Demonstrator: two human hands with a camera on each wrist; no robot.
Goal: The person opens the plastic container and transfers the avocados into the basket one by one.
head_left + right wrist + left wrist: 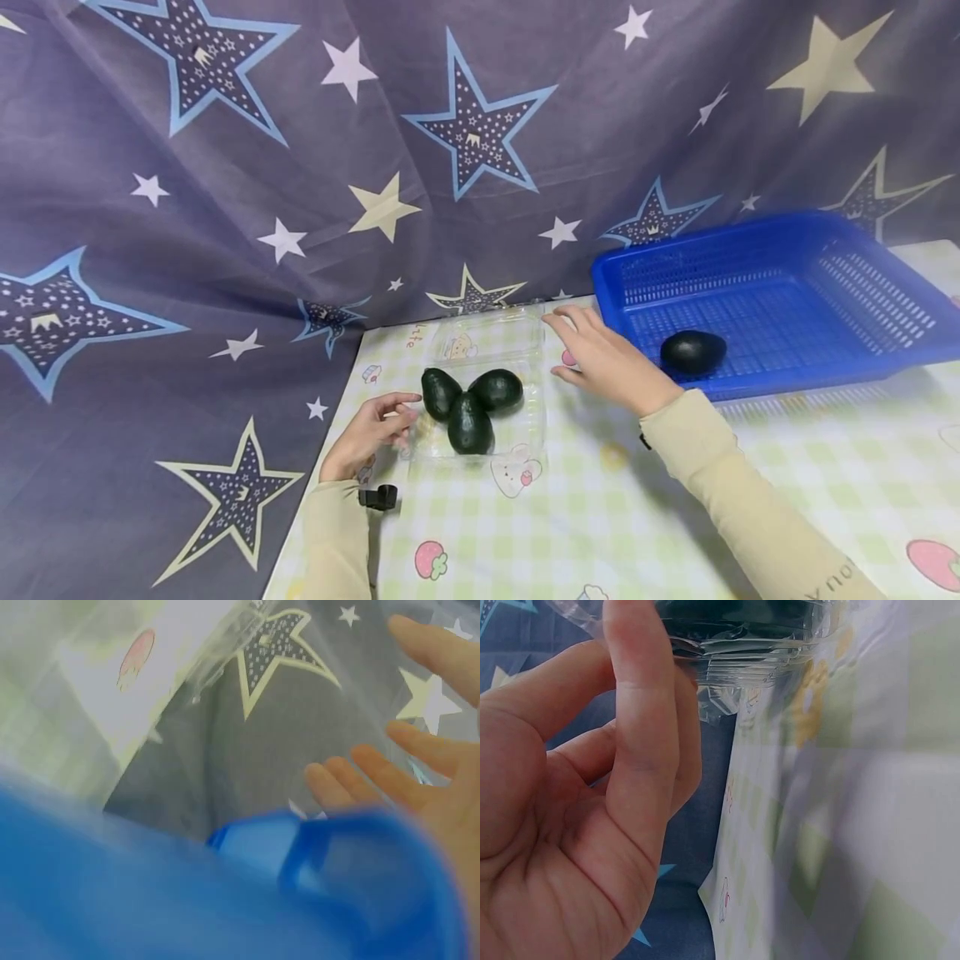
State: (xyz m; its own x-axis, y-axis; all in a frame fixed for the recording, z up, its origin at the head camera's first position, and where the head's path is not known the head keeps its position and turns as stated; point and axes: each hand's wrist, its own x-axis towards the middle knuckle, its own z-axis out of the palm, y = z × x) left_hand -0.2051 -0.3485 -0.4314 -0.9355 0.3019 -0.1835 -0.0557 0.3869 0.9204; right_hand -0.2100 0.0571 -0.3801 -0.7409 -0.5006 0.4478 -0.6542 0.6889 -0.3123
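Note:
Three dark green avocados [470, 423] lie together in a clear plastic clamshell box [517, 429], whose lid [491, 335] is folded back toward the curtain. My left hand [375, 433] is at the box's left side, its fingers slightly bent by the wall. In the left wrist view the fingers [641, 697] overlap the ridged plastic edge [742, 671]; a firm grip does not show. My right hand [607, 362], fingers spread, hovers just right of the lid and holds nothing. The right wrist view shows its fingers [420, 776] apart, beyond the blue basket's blurred rim.
A blue perforated basket [780, 387] stands at the right, with one avocado [693, 352] inside near its front left corner. A checked tablecloth [600, 517] covers the table. The star-patterned curtain [315, 208] hangs along the back and left edges.

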